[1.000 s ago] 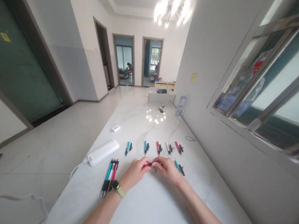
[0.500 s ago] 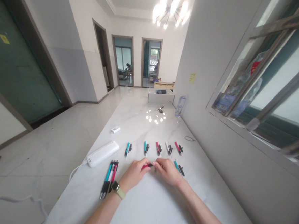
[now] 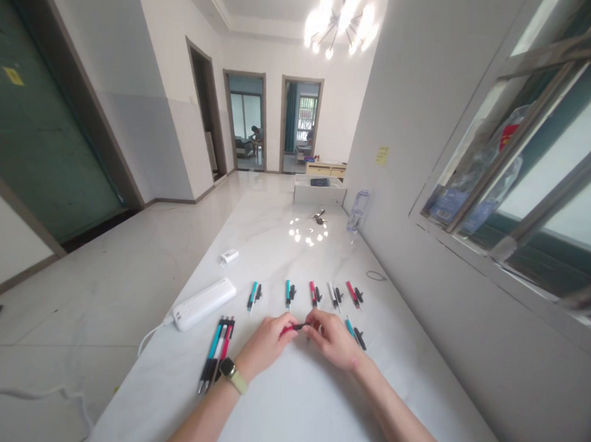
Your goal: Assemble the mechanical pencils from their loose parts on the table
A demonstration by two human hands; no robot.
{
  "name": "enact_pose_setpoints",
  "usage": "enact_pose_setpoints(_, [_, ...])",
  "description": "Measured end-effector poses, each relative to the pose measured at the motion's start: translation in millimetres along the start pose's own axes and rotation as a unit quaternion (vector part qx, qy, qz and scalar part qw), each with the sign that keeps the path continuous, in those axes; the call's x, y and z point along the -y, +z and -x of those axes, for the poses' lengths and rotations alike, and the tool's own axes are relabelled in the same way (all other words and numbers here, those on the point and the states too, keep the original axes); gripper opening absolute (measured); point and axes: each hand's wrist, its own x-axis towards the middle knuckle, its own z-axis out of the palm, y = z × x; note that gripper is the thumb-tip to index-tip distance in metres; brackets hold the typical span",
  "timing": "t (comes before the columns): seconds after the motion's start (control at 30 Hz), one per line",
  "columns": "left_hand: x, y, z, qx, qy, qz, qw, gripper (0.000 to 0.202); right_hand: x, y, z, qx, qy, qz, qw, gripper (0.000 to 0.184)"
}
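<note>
A red and black pen [image 3: 296,327] spans the gap between my two hands, just above the table. My left hand [image 3: 267,339] is closed on its red part. The fingertips of my right hand [image 3: 332,338] pinch the black end, and its tip is hidden behind them. Beyond my hands lies a row of pens in parts: two turquoise barrels [image 3: 288,290], a red barrel [image 3: 312,291], a white barrel [image 3: 332,292] and another red barrel [image 3: 352,292], each with a black piece beside it. A further turquoise barrel [image 3: 350,327] lies by my right hand.
Left of my left wrist, whole pens [image 3: 214,351] lie side by side. A white power strip [image 3: 204,303] with a cord and a small white adapter [image 3: 229,256] are near the left edge. Farther back are keys [image 3: 320,217], a box [image 3: 318,194] and a clear bottle [image 3: 357,211] by the wall.
My right hand has moved slightly away from the left, so more of the pen's black part shows between them. The other pens lie as before; the view has shifted a little.
</note>
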Motion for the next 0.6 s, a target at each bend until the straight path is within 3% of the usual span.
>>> enact_pose_setpoints(0.1, [-0.4,0.0,-0.1,0.004,0.0,0.0,1.0,0.013,-1.0,1.2,-0.2,0.005,0.008,0.023,1.0,0.043])
enact_pose_setpoints(0.3, [-0.4,-0.5,0.0,0.007,0.004,0.01,1.0,0.015,-1.0,1.1,0.1,0.003,-0.001,0.003,1.0,0.025])
enact_pose_setpoints(0.43, [0.7,-0.2,0.0,0.01,0.006,-0.002,1.0,0.014,-1.4,1.9,0.2,0.013,0.004,0.038,0.999,0.042])
enact_pose_setpoints(0.6, [0.3,-0.7,-0.2,0.014,0.011,0.007,1.0,0.015,-2.1,1.9,0.2,0.009,-0.006,0.01,1.0,0.025])
